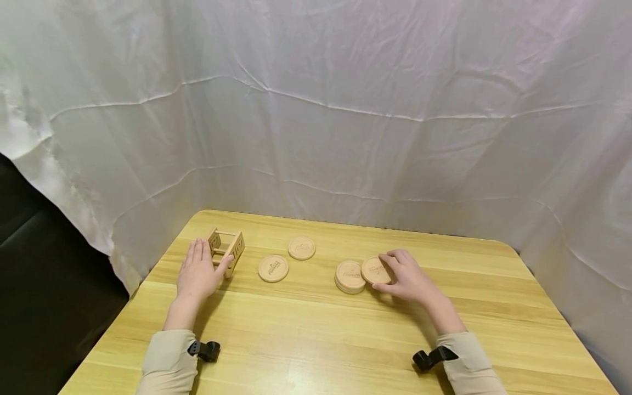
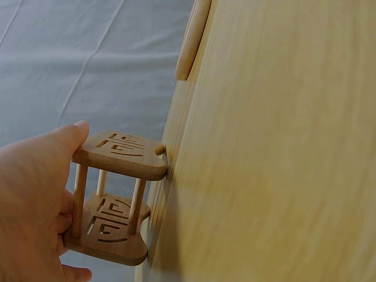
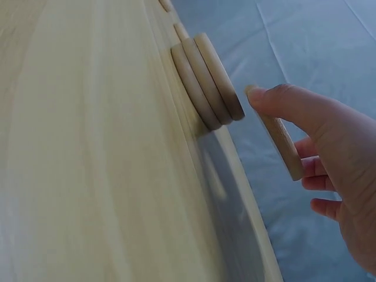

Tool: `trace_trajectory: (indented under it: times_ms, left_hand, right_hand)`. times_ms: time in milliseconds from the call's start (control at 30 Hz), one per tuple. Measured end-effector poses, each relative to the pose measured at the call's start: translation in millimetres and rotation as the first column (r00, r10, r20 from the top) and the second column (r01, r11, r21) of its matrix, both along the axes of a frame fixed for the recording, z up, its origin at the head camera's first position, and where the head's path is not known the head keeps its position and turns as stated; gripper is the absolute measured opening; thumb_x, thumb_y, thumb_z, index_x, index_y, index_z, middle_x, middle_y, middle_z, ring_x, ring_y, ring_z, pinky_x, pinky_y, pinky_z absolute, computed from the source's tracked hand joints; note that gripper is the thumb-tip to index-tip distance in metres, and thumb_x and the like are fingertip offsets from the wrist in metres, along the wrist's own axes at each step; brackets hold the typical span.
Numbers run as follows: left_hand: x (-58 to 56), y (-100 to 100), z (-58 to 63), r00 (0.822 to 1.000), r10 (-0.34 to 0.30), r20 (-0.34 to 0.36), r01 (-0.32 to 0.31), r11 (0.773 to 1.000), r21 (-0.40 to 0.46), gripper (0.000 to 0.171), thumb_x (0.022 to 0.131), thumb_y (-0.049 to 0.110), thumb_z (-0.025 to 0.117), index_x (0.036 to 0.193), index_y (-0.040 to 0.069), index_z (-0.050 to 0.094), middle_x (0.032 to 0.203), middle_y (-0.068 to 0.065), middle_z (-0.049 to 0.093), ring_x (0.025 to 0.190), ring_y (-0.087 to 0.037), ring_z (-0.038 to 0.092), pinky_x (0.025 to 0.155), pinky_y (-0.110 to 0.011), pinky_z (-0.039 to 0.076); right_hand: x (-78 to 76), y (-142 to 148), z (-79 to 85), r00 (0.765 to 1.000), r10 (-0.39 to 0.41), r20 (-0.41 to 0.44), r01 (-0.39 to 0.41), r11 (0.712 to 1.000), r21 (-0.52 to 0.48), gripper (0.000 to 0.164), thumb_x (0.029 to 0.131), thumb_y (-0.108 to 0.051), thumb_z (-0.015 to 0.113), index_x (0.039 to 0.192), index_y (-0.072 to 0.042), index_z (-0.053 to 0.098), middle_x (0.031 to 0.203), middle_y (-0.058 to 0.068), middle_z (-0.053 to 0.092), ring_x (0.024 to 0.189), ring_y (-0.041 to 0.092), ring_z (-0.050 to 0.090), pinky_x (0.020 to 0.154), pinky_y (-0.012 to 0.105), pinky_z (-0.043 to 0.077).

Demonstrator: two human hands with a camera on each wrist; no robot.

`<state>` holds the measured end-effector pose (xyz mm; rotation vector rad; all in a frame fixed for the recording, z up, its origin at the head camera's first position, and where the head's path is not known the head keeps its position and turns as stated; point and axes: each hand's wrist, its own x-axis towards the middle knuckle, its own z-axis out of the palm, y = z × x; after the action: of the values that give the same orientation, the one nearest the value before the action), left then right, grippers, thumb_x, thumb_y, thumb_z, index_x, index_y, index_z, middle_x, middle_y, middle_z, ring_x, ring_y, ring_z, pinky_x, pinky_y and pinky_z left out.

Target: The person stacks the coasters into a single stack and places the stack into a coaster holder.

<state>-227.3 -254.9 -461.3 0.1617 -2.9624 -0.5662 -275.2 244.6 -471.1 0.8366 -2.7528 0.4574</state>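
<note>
My left hand [image 1: 196, 276] grips a small wooden coaster rack [image 2: 117, 205] with carved side plates and thin dowels. In the left wrist view its thumb lies against one plate and its fingers are partly hidden behind the other. A round wooden coaster [image 1: 377, 271] is pinched at its edges by my right hand [image 1: 407, 280]. The right wrist view shows this coaster [image 3: 281, 144] held above the table, apart from a stack of three coasters [image 3: 202, 82]. From the head view, the stack [image 1: 349, 276] sits just left of the held coaster, with engraved writing on top.
Two more coasters lie flat on the table, one nearer [image 1: 273, 269] and one farther back [image 1: 302, 248], between the rack and the stack. The wooden table [image 1: 306, 334] has rounded far corners. A pale curtain [image 1: 316, 142] hangs behind it, and something black [image 1: 49, 285] stands at left.
</note>
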Motion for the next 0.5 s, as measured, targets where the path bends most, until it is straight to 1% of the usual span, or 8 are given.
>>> trace_trajectory:
  times_ms: [167,500]
  left_hand:
    - [-0.1,-1,-0.6,1.0,-0.004,-0.004,0.004,1.0,-0.009,0.095,0.099,0.063,0.029,0.15,-0.014,0.009,0.158,-0.034,0.002,0.148,-0.05,0.003,0.121,-0.061,0.007]
    - [-0.1,0,-0.6,1.0,-0.005,-0.01,0.005,1.0,-0.005,0.095,0.099,0.064,0.029,0.15,-0.014,0.008,0.158,-0.034,0.002,0.148,-0.05,0.003,0.121,-0.061,0.008]
  right_hand:
    - [0.6,-8,0.0,1.0,0.029,-0.005,-0.029,1.0,0.0,0.08,0.076,-0.049,0.078,0.134,-0.001,0.055,0.126,0.017,0.054,0.122,0.035,0.047,0.107,0.054,0.041]
    - [-0.7,-22,2.6,0.998,0.059,-0.005,-0.059,0.998,-0.004,0.079,0.077,-0.052,0.076,0.135,-0.002,0.055,0.126,0.014,0.055,0.122,0.032,0.048,0.106,0.051,0.043]
